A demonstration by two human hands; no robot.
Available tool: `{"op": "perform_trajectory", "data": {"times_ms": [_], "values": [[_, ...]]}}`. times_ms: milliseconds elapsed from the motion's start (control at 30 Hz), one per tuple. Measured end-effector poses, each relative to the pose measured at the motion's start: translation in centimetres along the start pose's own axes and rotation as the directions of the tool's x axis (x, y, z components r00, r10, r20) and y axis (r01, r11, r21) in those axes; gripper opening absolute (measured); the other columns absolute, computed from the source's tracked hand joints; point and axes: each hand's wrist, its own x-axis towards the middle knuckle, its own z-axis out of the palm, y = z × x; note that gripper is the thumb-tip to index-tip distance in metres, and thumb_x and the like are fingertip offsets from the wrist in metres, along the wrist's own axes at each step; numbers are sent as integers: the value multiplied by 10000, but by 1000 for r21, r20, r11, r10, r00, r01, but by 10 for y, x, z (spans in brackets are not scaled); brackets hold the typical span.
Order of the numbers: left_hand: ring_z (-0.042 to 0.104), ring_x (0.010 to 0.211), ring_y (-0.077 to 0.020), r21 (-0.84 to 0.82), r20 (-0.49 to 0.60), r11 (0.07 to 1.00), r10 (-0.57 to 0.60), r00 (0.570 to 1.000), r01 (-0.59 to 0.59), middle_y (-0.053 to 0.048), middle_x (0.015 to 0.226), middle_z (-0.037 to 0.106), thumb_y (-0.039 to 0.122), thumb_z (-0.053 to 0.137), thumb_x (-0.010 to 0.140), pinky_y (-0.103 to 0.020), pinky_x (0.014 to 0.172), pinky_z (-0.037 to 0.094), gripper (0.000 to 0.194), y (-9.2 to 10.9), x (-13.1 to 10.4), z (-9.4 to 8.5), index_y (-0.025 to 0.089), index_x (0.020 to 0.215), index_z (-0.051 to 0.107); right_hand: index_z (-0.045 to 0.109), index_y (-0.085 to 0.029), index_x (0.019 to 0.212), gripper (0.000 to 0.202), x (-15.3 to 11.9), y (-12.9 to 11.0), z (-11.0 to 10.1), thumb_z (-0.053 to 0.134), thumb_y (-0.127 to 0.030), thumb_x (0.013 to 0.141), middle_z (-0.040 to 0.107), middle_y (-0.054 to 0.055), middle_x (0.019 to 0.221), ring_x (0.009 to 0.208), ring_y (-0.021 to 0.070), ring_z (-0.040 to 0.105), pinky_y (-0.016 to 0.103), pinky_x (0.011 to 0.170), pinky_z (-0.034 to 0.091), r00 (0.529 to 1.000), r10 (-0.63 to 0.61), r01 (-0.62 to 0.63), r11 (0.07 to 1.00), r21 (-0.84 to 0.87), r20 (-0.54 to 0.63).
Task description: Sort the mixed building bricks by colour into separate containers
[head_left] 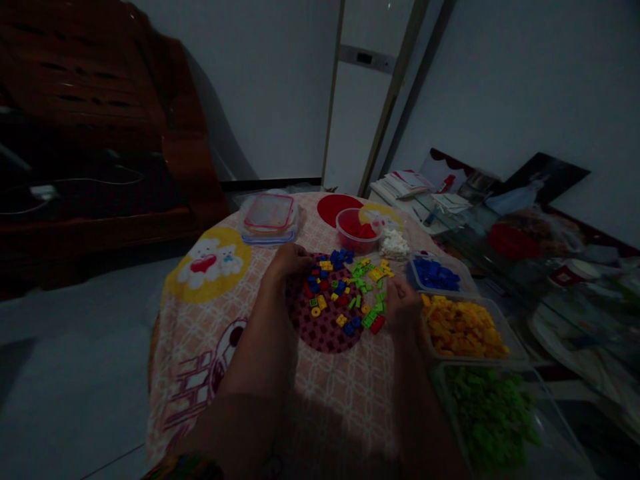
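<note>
Loose toy building bricks in blue, yellow, red and green [343,300] lie spread over a dark round patch [325,340] on the tablecloth. At the left rim of this spread is my left hand [290,260], its fingers curled together close to the blue and yellow bricks. My right hand [404,303] is closed at the right side, beside the green bricks [380,297]. Whatever either hand pinches is hidden or too small to make out. Just right of my right hand stands a clear box of yellow-orange bricks [463,327].
Further boxes hold blue bricks [435,273] and green bricks [490,413]. A round tub of red bricks [359,230] and a white pile [395,245] stand at the back. Stacked lidded containers [269,217] sit back left. A cluttered glass table [530,287] adjoins on the right.
</note>
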Motion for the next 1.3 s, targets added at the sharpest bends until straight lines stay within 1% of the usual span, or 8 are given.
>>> {"op": "perform_trajectory", "data": {"times_ms": [167,300,467,700,833,967,1100,1300], "values": [[594,484,-164,-121,236,992,11,972,18,4,562,679,288,879,458,-232,454,430,253,5,-11,-3,219,645,723,733,-194,927,338,-3,13,-4,463,-397,903,767,116,890,853,257,710,342,804,537,999,-45,39,981,-192,-26],[638,563,-182,15,216,992,121,969,-127,1,633,712,210,882,417,-233,493,442,271,15,-8,8,236,644,737,739,-218,1000,341,-6,15,-1,449,-385,937,770,112,947,912,249,712,325,830,521,993,-83,106,950,-295,88],[645,643,-173,195,192,949,211,959,-248,2,693,726,232,849,505,-228,563,432,221,25,-2,22,239,709,764,744,-232,1015,346,-7,19,-2,450,-402,951,768,102,930,908,241,714,303,797,513,989,-75,111,943,-314,124],[655,634,-171,103,107,975,187,976,-198,10,683,729,235,810,582,-223,561,442,275,15,3,33,228,855,780,746,-210,1027,366,-10,20,-3,446,-404,949,776,101,953,894,236,715,311,812,516,990,-86,111,963,-245,110],[647,617,-154,90,136,970,211,968,-224,27,665,722,184,778,574,-209,550,441,334,10,4,33,217,906,779,752,-211,988,364,-11,18,-2,443,-400,951,774,99,926,875,226,708,296,791,508,992,-80,103,960,-261,99],[641,581,-139,20,163,989,143,976,-149,22,654,721,183,717,634,-206,551,462,273,8,3,32,187,904,760,755,-203,972,367,-10,20,-1,451,-407,945,770,95,890,836,222,697,290,754,485,992,-92,111,964,-242,90],[639,566,-139,-117,47,986,122,991,-115,-7,646,718,194,675,672,-212,549,476,180,12,2,34,159,832,752,757,-204,965,359,-9,23,1,464,-409,930,772,89,888,799,216,685,287,725,466,993,-102,113,969,-217,64],[610,535,-125,-300,-180,935,138,974,-188,-11,663,721,176,605,676,-215,536,479,222,37,5,47,148,832,761,756,-203,934,351,-10,25,4,470,-407,926,760,84,854,780,215,668,293,733,456,993,-106,114,971,-211,48]]}}
